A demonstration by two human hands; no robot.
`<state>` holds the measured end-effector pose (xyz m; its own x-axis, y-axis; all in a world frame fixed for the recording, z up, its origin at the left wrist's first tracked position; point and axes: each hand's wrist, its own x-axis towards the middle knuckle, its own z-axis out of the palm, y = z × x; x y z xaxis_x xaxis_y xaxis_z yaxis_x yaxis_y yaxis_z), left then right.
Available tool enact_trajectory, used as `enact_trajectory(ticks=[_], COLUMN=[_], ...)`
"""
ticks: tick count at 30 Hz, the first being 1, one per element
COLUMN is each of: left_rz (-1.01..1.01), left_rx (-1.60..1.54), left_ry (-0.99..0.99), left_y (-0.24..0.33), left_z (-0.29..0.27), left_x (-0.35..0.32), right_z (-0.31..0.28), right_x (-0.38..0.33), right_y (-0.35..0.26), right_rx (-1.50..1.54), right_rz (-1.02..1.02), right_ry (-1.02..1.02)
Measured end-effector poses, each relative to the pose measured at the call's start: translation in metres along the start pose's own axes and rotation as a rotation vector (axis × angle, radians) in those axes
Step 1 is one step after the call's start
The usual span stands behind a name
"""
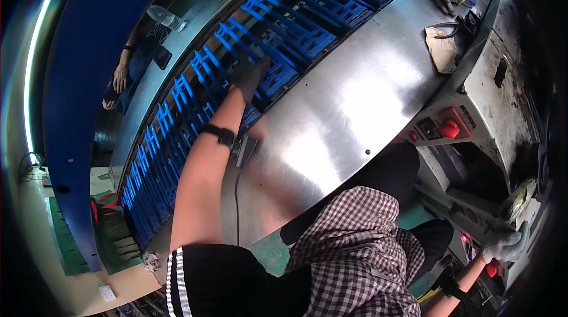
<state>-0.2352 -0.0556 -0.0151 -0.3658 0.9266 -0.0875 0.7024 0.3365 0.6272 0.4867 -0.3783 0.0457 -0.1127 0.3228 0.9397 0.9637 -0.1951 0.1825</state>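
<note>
My left hand (249, 74), in a dark glove, reaches far out and lies on one of the blue plastic frames (278, 77) that ride in a row along the conveyor (177, 116). A black band sits on that wrist. My right hand (503, 246), in a pale grey glove, is low at the right and closed on a red knob (492, 268) on the machine's side panel. A checked cloth (355, 246) hangs at my waist.
A shiny curved steel table (343, 104) lies between me and the conveyor. A small black box with a cable (244, 150) sits on it. A rag and tools (441, 48) lie at its far end. A red button (448, 129) is on the control panel. Another person's arm (122, 71) shows beyond the conveyor, beside a plastic bottle (165, 18).
</note>
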Motion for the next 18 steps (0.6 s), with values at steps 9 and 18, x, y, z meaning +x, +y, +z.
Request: enact_trajectory(ticks=[9, 18], left_rz=[0.079, -0.038], left_rx=[0.163, 0.46], left_ry=[0.068, 0.051], left_y=[-0.001, -0.022], left_z=[0.021, -0.006], left_x=[0.012, 0.103], right_z=[-0.006, -0.018], right_x=[0.001, -0.028], right_y=[-0.005, 0.045], right_rx=[0.011, 0.036], right_rz=[0.017, 0.031], right_ry=[-0.042, -0.1])
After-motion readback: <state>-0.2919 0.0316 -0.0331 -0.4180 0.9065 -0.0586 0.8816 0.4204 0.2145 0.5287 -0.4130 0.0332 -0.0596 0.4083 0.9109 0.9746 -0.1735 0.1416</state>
